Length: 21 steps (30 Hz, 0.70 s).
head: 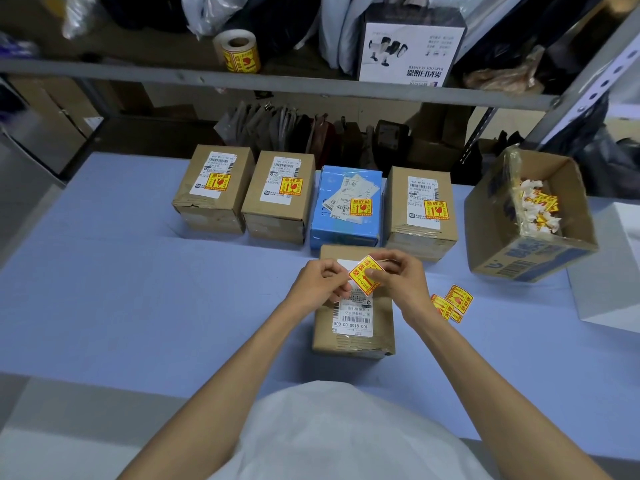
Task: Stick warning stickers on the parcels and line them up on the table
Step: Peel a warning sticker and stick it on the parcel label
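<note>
Fingers (374, 273) tight on warning sticker (360, 276)

Head view, looking down, table (104, 271) close

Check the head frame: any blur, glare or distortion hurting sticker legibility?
Head view: centre sharp, the held sticker is legible; wide-angle distortion bows the shelf edge and the table borders; top-left corner is smeared; shelf contents are dim; table light is even with soft shadows; mild glare on the open carton tape.
</note>
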Motion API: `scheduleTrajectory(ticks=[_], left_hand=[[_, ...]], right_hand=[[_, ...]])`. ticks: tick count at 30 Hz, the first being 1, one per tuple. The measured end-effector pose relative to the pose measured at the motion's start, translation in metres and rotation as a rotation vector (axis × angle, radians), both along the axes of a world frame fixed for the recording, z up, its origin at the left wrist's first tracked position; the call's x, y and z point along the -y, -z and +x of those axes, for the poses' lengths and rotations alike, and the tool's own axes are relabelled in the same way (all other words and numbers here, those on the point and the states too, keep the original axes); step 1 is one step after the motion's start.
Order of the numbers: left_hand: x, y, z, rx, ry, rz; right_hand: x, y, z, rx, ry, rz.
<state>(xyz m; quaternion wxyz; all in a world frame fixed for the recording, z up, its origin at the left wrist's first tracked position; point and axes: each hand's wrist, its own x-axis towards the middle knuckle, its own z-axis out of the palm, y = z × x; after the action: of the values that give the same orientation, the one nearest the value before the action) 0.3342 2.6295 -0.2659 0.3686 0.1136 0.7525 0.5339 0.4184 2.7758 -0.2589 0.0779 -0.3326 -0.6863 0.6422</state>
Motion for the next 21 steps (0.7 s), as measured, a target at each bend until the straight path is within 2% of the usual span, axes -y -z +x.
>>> scheduleTrajectory(ticks=[9, 21], left_hand=[[-0.0031, -0.003, 0.0001, -0.014, 0.022, -0.021], [-0.0047, -0.0039, -0.0001, 0.001, 0.009, 0.057]], right_hand=[[-0.0004, -0.0014, 0.0002, -0.012, 0.015, -0.022], [-0.003, -0.0001, -0.0005, -0.025, 0.017, -0.021]])
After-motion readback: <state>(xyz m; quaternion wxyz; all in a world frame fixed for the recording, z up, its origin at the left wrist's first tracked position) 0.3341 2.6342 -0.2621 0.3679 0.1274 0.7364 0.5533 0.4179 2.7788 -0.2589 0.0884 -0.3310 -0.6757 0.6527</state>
